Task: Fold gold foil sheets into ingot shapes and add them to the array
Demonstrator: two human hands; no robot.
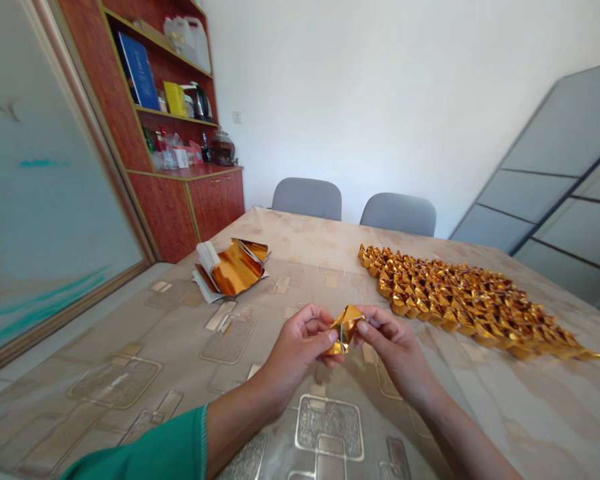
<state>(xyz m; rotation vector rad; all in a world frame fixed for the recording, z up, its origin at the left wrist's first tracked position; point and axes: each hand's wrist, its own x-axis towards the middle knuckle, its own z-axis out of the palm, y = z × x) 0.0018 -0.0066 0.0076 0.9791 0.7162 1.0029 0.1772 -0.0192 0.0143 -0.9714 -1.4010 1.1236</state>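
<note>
A folded gold foil paper piece [349, 321] is held up between both hands, above the patterned tablecloth. My left hand [306, 337] pinches its left side with thumb and fingers. At its right edge my right hand [387, 337] grips it the same way, thumb in front. Part of the piece is hidden behind the fingers. To the right, many similar folded gold foil pieces [445, 293] stand packed in rows. A stack of flat gold foil sheets [237, 267] with white paper lies farther off on the left, its edges curled.
The table is covered by a beige tablecloth [180, 347] with a rectangle pattern. Two grey chairs [307, 197] stand at the far edge against a white wall. A red-brown cabinet [215, 203] with shelves is at the back left, near a frosted glass door [50, 167].
</note>
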